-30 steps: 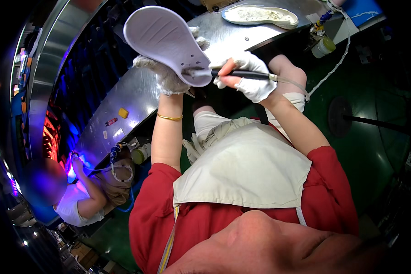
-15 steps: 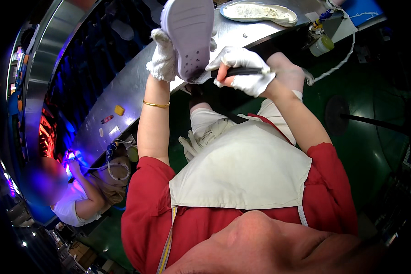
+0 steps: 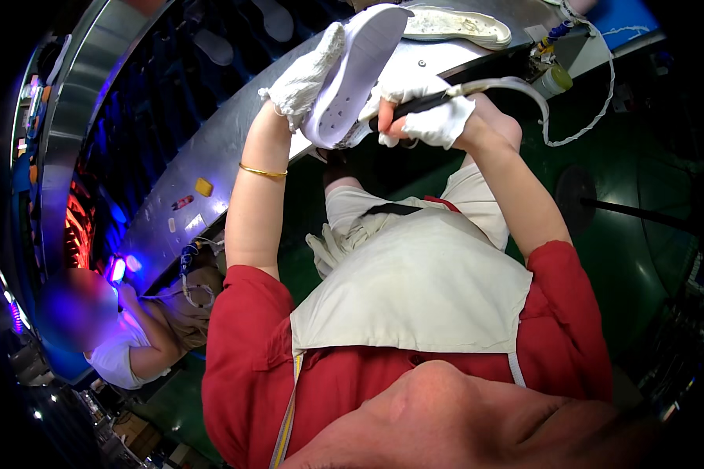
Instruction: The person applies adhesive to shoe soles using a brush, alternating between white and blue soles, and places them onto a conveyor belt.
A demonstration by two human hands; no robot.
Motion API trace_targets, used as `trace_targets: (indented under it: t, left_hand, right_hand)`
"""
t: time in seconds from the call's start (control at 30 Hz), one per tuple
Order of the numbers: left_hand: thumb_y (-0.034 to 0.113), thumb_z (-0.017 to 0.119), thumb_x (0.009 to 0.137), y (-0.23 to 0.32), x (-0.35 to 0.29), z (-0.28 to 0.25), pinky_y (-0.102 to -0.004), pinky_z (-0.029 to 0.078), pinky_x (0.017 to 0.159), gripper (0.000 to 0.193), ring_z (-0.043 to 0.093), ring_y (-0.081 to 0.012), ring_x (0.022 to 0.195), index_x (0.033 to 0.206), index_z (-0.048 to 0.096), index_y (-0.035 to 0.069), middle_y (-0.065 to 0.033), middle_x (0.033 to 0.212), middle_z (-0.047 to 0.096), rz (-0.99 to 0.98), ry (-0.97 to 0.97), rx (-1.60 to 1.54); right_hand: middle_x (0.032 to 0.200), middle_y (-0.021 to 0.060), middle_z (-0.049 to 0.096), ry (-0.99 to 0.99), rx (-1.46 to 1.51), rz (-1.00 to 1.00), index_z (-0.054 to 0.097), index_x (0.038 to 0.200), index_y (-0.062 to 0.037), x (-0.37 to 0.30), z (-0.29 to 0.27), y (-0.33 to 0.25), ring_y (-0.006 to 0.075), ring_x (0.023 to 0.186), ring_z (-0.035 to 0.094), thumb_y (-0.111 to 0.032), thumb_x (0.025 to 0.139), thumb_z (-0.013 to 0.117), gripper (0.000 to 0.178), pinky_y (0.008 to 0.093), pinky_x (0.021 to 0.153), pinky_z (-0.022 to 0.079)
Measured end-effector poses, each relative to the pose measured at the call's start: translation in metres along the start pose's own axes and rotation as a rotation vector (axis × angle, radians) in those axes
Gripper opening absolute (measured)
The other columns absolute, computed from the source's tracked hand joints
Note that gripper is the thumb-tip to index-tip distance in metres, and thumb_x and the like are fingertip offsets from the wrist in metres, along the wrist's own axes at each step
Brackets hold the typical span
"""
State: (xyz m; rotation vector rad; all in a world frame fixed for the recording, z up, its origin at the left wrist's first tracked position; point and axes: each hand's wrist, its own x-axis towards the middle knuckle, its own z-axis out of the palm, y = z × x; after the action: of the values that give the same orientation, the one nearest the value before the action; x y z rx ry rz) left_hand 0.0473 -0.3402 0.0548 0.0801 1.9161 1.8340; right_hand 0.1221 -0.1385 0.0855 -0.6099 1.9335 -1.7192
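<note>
My left hand [image 3: 305, 78], in a white glove, is closed around the side of a pale lavender shoe sole [image 3: 357, 70], which tilts up above the bench edge. Small dark holes dot the sole's lower end. My right hand [image 3: 430, 117] wears a white glove with bare fingertips showing and grips a black-handled, pen-like tool [image 3: 424, 104] with a pale hose [image 3: 516, 84] running from its back end. The tool's front end is at the sole's lower end; I cannot tell whether they touch. Another white sole [image 3: 454, 28], speckled inside, lies on the bench beyond.
The metal bench [image 3: 211, 168] curves away to the left, with a yellow block [image 3: 203, 187] and a small red item [image 3: 182, 202] on it. Soles [image 3: 274, 19] lie on the dark area behind. A co-worker [image 3: 145, 344] sits at left. A green-lidded jar [image 3: 555, 80] is at right.
The sole has turned and tilted to the right, its upper end now nearer the other sole. My left glove has shifted up along its side. The tool's hose has swung into view.
</note>
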Motion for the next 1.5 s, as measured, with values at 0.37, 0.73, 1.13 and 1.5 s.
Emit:
trace_targets:
  t: [0.37, 0.73, 1.13, 1.5]
  left_hand:
    - [0.058, 0.049, 0.085, 0.013, -0.009, 0.006, -0.024, 0.053, 0.066, 0.06, 0.064, -0.0124, 0.077, 0.116, 0.057, 0.007, -0.0082, 0.094, 0.065, -0.101, 0.005, -0.075]
    - [0.057, 0.049, 0.085, 0.007, -0.008, -0.006, -0.0277, 0.055, 0.066, 0.062, 0.065, -0.0154, 0.078, 0.119, 0.054, 0.007, -0.0107, 0.097, 0.064, -0.122, -0.044, -0.098]
    - [0.075, 0.04, 0.076, 0.0, -0.028, -0.033, -0.0466, 0.046, 0.093, 0.087, 0.056, -0.0292, 0.106, 0.124, 0.048, 0.003, -0.0163, 0.117, 0.056, 0.257, -0.049, -0.997]
    - [0.036, 0.057, 0.076, -0.061, -0.058, 0.057, -0.0475, 0.039, 0.098, 0.063, 0.053, -0.0342, 0.108, 0.128, 0.042, 0.004, -0.0167, 0.122, 0.051, 0.134, -0.218, -1.302]
  right_hand:
    - [0.082, 0.0047, 0.061, 0.107, 0.043, -0.105, 0.06, 0.073, -0.0029, 0.001, -0.006, 0.005, 0.0157, 0.079, 0.059, 0.005, 0.065, 0.061, 0.012, 0.0287, 0.073, 0.047]
    - [0.087, 0.0088, 0.06, 0.144, -0.091, -0.165, 0.059, 0.073, -0.0031, 0.014, -0.021, 0.007, 0.0202, 0.083, 0.058, 0.005, 0.064, 0.064, 0.013, 0.0302, 0.075, 0.047]
    - [0.082, 0.0047, 0.063, 0.193, 0.314, -0.266, 0.056, 0.089, -0.0049, -0.006, -0.021, 0.003, 0.0122, 0.078, 0.061, -0.005, 0.078, 0.067, 0.016, 0.0243, 0.073, 0.048]
    - [0.077, 0.0029, 0.061, 0.613, 0.242, -0.294, 0.058, 0.085, -0.002, 0.0, 0.002, 0.041, 0.0073, 0.071, 0.057, -0.009, 0.078, 0.067, 0.013, 0.0206, 0.065, 0.046]
